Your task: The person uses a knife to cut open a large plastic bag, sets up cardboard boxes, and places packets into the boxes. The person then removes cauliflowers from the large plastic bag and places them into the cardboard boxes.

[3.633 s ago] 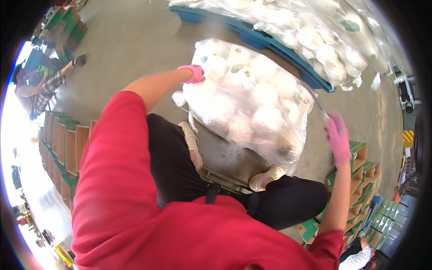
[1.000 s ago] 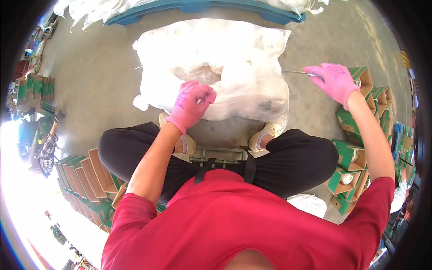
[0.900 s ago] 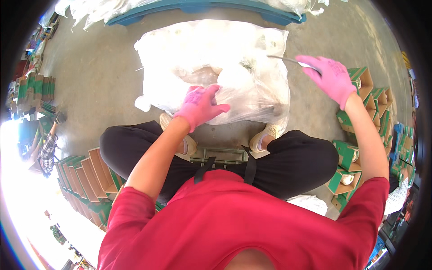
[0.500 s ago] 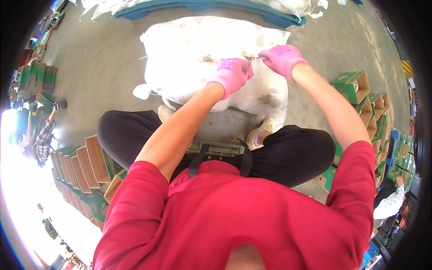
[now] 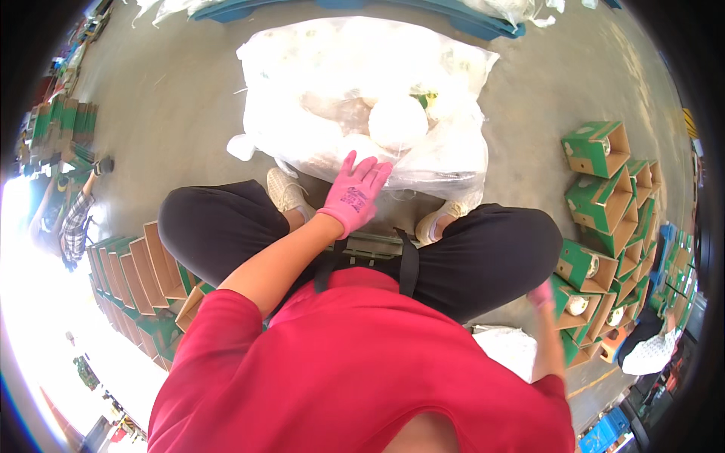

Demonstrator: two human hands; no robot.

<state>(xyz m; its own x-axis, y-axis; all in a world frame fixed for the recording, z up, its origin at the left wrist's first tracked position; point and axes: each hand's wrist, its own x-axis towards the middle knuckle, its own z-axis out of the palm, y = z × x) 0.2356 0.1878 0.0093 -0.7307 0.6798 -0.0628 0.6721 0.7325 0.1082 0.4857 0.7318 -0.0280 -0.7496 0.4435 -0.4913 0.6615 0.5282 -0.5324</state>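
In front of me on the floor lies a big white translucent plastic sack (image 5: 302, 140), its middle now gaping. A smooth white round object (image 5: 398, 122) shows in the gap, with a bit of green and yellow behind it. My left hand (image 5: 353, 195), in a pink glove, rests at the sack's near edge with fingers spread and nothing held. Beyond my right knee, my right hand (image 5: 540, 294), also pink-gloved, is down beside the green and brown cardboard boxes (image 5: 585, 268). Motion blur hides its fingers, and whether it holds anything cannot be seen.
Several open boxes at right hold pale round objects (image 5: 578, 305). More open boxes (image 5: 155, 264) stand in rows at left. A blue pallet (image 5: 453, 19) lies beyond the sack. White sheeting (image 5: 506, 349) is near my right arm. Another person (image 5: 75, 219) is at far left.
Both hands have left the sack's middle, which has come open and shows the round object. My left hand moved nearer and spread its fingers; my right swung down to the right-hand boxes.
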